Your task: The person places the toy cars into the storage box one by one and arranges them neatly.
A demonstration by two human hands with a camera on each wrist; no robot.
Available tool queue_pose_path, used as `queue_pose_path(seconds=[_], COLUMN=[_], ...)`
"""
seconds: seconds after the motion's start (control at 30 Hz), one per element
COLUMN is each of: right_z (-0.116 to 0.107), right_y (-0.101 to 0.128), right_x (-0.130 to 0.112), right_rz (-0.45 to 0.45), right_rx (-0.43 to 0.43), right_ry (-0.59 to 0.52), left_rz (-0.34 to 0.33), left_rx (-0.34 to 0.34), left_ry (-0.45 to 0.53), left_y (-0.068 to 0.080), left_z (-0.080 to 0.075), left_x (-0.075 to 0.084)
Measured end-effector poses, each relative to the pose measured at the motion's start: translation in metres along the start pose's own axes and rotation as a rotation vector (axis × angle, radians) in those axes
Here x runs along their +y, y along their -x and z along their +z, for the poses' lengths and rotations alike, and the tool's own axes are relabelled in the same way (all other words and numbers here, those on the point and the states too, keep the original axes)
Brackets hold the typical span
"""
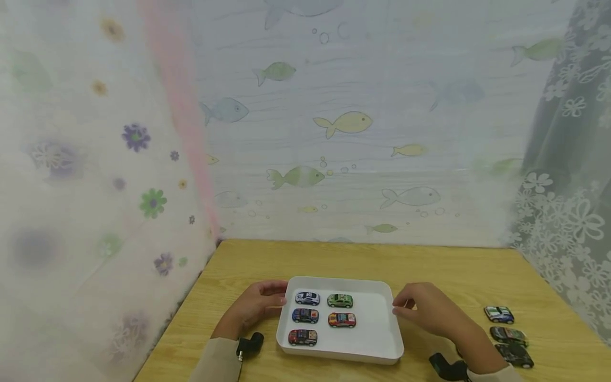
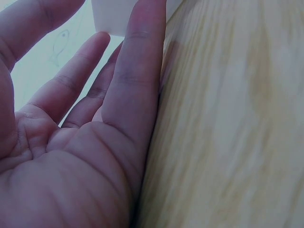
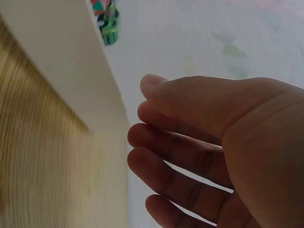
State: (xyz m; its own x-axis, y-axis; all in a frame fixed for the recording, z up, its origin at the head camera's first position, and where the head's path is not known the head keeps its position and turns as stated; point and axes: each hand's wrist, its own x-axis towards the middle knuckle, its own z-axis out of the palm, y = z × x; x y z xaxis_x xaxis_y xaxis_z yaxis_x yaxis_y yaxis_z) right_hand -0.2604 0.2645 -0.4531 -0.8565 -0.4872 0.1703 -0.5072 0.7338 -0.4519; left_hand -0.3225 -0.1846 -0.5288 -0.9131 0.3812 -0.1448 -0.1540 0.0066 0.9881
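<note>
The tray [image 1: 377,339] is lying near the front edge of the table [image 1: 453,270], roughly midway between its left and right edges. It is a shallow white rectangular tray with rounded corners and a raised rim. It is judged to be rigid moulded plastic, light, with smooth and possibly slippery walls. Five toy cars [image 1: 305,315] are standing loose in its left half in two columns; they are judged free to roll if the tray is tilted, so it should be kept level.

The left hand [image 1: 258,307] is resting at the left rim of the tray, fingers straight and relaxed, fingertips reaching the rim. In the left wrist view the fingers [image 2: 137,71] are lying extended beside the table top, curled round nothing. The right hand [image 1: 425,310] is resting at the right rim, fingers loosely spread and gripping nothing; whether it is touching the rim cannot be told. The two short side rims are judged the best places to take hold.

Three more toy cars [image 1: 508,335] are lying near the right front corner of the table. The table is light wood grain, flat and smooth. Printed curtains with fish [image 1: 343,123] and flowers are enclosing the table at the back and both sides.
</note>
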Motion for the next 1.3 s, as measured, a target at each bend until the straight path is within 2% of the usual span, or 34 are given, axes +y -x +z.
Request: queue_pose_path(seconds=[0.23, 0.4, 0.73, 1.1, 1.3], right_z=[-0.014, -0.024, -0.034, -0.040, -0.046], right_y=[0.021, 0.039, 0.071, 0.091, 0.100], right_x=[0.020, 0.034, 0.062, 0.087, 0.095], right_rz=[0.084, 0.133, 0.113, 0.183, 0.177], right_rx=[-0.054, -0.058, -0.114, -0.109, -0.056], right_ry=[0.004, 0.028, -0.111, -0.141, -0.051], left_rz=[0.004, 0.006, 0.006, 0.001, 0.008], left_rx=[0.003, -0.004, 0.000, -0.001, -0.001], left_ry=[-0.006, 0.008, -0.008, 0.010, 0.008], left_y=[0.000, -0.001, -0.001, 0.001, 0.000], left_z=[-0.001, -0.001, 0.000, 0.000, 0.001], left_x=[0.000, -0.001, 0.001, 0.000, 0.000])
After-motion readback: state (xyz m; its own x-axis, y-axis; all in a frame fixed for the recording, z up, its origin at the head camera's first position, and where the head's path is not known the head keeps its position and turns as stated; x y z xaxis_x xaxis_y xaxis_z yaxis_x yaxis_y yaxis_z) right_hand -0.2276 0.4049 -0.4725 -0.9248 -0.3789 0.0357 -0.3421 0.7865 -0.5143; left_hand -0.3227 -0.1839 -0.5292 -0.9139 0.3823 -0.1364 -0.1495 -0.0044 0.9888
